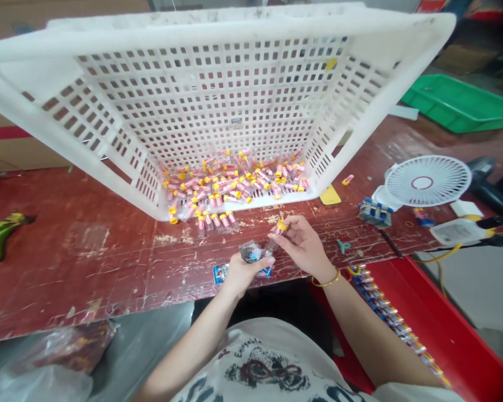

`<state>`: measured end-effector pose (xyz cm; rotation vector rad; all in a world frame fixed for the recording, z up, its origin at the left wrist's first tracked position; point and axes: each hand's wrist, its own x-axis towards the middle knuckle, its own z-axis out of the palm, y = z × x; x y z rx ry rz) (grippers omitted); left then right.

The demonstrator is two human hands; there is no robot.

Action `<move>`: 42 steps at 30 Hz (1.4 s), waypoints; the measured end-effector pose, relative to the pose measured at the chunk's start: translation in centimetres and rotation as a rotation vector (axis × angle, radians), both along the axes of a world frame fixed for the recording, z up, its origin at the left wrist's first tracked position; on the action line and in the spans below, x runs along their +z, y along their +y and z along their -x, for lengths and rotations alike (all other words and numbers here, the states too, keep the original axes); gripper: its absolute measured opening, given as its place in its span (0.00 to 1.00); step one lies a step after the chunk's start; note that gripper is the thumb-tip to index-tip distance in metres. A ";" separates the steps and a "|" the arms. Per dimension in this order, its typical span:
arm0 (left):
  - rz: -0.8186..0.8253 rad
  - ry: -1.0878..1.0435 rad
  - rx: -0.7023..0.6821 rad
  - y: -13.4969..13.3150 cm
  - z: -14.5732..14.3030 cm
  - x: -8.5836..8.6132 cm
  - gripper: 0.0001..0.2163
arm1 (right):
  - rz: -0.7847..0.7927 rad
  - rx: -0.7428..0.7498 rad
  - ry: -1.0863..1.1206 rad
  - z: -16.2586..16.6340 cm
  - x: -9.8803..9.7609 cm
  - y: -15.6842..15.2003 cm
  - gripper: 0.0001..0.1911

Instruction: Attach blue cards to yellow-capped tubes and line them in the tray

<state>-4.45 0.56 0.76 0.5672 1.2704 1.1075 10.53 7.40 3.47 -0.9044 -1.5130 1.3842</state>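
Observation:
My right hand [305,244] pinches a small pink tube with a yellow cap [281,226] above the table's front part. Just to its left, my left hand [241,273] is closed on a bunch of small clear plastic packets [250,251]; their contents are hard to make out. A blue printed packet [220,273] lies on the table beneath the left hand, partly covered by it. Several similar yellow-capped tubes in clear wrappers [218,221] lie in a row at the basket's front edge, beyond my hands.
A white plastic basket [235,72] lies tipped toward me, many wrapped tubes in its lower side. On the right are a white fan [427,181], a bundle of blue-topped packets [375,213] and a green tray [465,103]. Bananas [0,237] lie left; a red bin [440,312] stands below right.

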 end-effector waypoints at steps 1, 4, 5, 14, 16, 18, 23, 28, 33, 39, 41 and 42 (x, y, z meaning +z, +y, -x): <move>0.012 0.011 -0.007 -0.1 0.0 0.0 0.18 | 0.022 -0.013 0.006 0.0 -0.2 0.1 0.16; -0.005 0.044 -0.031 -0.2 0.0 0.0 0.17 | -0.022 -0.134 -0.048 -0.4 -0.4 0.0 0.15; -0.023 0.062 -0.032 -0.2 0.0 -0.1 0.17 | -0.075 -0.166 -0.086 -0.6 -0.2 -0.1 0.14; -0.160 0.260 -0.093 0.1 0.1 0.2 0.14 | -0.336 0.015 -0.283 -0.9 1.0 -0.5 0.08; -0.165 0.242 -0.099 0.0 0.1 0.4 0.14 | -0.222 0.062 -0.200 -0.7 0.4 -0.2 0.10; -0.156 0.174 -0.103 -0.1 -0.1 0.7 0.14 | -0.046 0.097 -0.086 -0.5 -0.2 0.0 0.13; 0.065 -0.215 -0.042 0.1 -1.0 1.3 0.21 | 0.207 0.167 0.035 -0.3 -1.1 -1.1 0.16; 0.124 -0.313 -0.002 0.7 -1.7 1.8 0.18 | 0.080 0.153 -0.117 0.1 -1.9 -4.0 0.38; 0.115 -0.236 -0.040 0.3 -1.5 2.0 0.17 | -0.025 -0.011 -0.160 0.2 -3.1 -4.4 0.32; 0.064 -0.221 -0.024 -0.3 -1.5 1.7 0.15 | -0.079 -0.010 -0.209 0.0 -2.9 -4.5 0.32; 0.051 -0.217 -0.017 -0.4 -1.6 1.6 0.13 | -0.090 -0.014 -0.209 0.0 -2.9 -4.6 0.31; 0.043 -0.215 -0.015 -0.4 -1.6 1.5 0.13 | -0.095 -0.014 -0.208 0.0 -2.8 -4.7 0.31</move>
